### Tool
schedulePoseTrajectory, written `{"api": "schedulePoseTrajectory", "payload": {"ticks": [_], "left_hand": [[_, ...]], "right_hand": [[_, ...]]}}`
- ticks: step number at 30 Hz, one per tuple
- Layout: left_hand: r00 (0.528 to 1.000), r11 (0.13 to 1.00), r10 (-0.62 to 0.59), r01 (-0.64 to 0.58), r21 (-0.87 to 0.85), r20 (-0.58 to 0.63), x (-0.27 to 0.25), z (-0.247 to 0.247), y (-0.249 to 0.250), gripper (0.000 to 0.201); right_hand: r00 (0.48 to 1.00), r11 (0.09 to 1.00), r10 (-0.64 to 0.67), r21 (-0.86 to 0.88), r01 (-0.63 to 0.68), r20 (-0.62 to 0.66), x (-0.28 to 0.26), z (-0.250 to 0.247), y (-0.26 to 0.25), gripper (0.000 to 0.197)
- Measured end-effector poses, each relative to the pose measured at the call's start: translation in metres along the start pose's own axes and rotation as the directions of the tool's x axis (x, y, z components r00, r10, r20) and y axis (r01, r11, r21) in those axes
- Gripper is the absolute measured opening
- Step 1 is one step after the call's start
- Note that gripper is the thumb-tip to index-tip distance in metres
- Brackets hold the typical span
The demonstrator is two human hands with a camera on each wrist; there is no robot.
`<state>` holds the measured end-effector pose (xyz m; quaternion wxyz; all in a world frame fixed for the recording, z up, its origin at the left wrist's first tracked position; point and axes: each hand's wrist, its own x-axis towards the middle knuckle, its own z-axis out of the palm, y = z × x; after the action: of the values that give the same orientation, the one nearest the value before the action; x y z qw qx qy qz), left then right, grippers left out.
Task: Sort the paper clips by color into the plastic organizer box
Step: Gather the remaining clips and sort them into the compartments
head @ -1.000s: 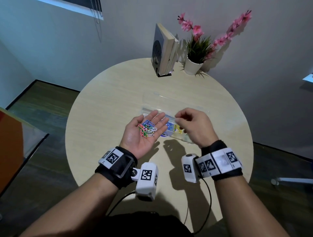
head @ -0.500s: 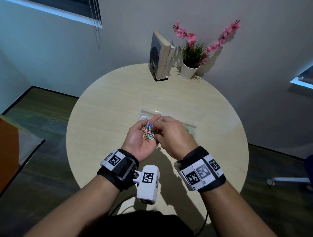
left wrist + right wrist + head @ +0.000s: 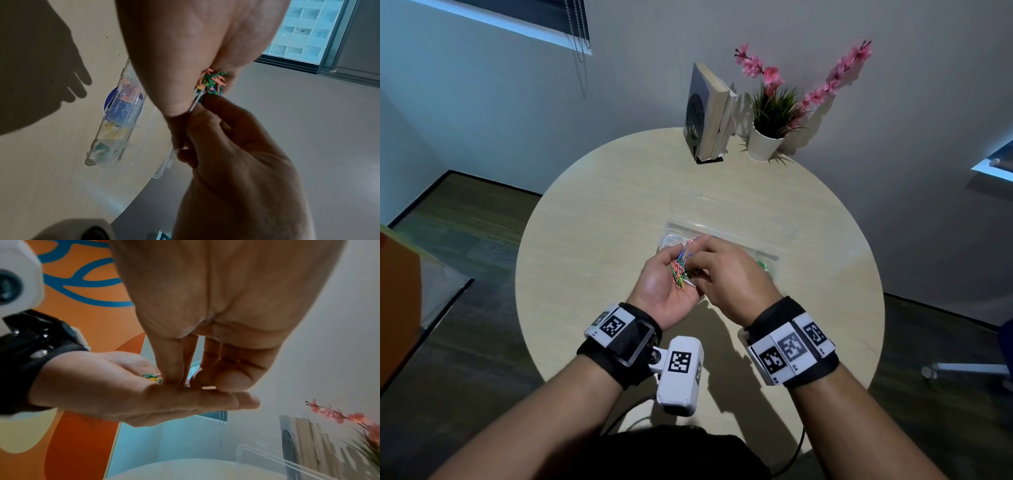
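Observation:
My left hand (image 3: pixel 657 291) is held palm up over the round table, in front of the organizer box. A small heap of mixed coloured paper clips (image 3: pixel 679 272) lies in its palm, and its fingers are nearly straight. My right hand (image 3: pixel 693 263) reaches into the heap, thumb and fingertips pressed together on a paper clip against the left palm (image 3: pixel 144 394). The clear organizer box (image 3: pixel 763 236) lies just behind both hands. The left wrist view shows its compartments (image 3: pixel 115 129) with pink, blue, yellow and green clips, each colour apart. My hands hide the middle of the box in the head view.
The box's clear lid (image 3: pixel 722 209) lies open toward the back. At the table's far edge are a book in a black stand (image 3: pixel 707 116) and a white potted plant (image 3: pixel 767 137) with pink blossoms. An orange panel (image 3: pixel 397 281) stands to the left.
My right hand moved left from above the box to the clip heap in my left palm, where its fingertips now work. My left hand stayed put.

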<state>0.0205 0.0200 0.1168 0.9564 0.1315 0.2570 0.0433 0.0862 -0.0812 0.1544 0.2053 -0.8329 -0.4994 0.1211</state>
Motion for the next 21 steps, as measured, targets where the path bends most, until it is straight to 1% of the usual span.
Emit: {"api": "schedulePoseTrajectory", "payload": {"ticks": [2,4,7,9,11,13,17,19,21], "left_hand": [[1.000,1.000,0.007,-0.007,-0.004,0.012,0.0004,0.0011,-0.0004,0.040],[0.999,1.000,0.011,-0.010,-0.030,0.034,0.0000,0.0031,0.0006,0.043],[0.999,0.999,0.008,-0.007,-0.045,0.035,-0.0006,0.0033,0.0021,0.043],[1.000,0.999,-0.005,0.006,-0.045,0.022,-0.0009,0.0041,0.0009,0.042],[1.000,0.999,-0.015,0.016,-0.050,0.025,-0.0007,0.0047,-0.0006,0.042],[0.999,0.998,-0.010,0.012,-0.064,0.031,-0.0015,0.0063,-0.0018,0.044],[0.999,0.999,-0.005,0.007,-0.052,0.041,-0.0012,0.0059,-0.0022,0.038],[0.999,0.999,-0.010,0.012,-0.044,0.039,-0.0015,0.0051,-0.0008,0.037],[0.999,0.999,-0.020,0.022,-0.050,0.040,-0.0025,0.0056,0.0003,0.039]], "right_hand": [[1.000,1.000,-0.007,-0.020,0.007,0.006,0.0014,0.0009,0.0006,0.015],[0.999,1.000,-0.017,-0.019,0.017,-0.033,0.0003,-0.0002,0.0002,0.013],[0.995,0.998,-0.033,0.045,0.037,-0.094,-0.0032,-0.0046,-0.0012,0.011],[0.997,0.998,-0.020,0.064,0.025,-0.080,-0.0042,-0.0071,-0.0004,0.011],[0.999,0.999,0.004,0.053,-0.002,-0.040,-0.0038,-0.0070,0.0019,0.017],[1.000,0.999,0.000,0.043,0.001,-0.025,-0.0034,-0.0053,0.0027,0.017],[1.000,0.999,-0.029,-0.046,0.028,-0.012,-0.0025,-0.0021,0.0037,0.015],[0.998,0.997,-0.058,-0.055,0.056,-0.027,-0.0028,-0.0026,0.0041,0.015],[0.994,0.997,-0.065,0.027,0.067,-0.084,-0.0042,-0.0045,0.0036,0.013]]}}
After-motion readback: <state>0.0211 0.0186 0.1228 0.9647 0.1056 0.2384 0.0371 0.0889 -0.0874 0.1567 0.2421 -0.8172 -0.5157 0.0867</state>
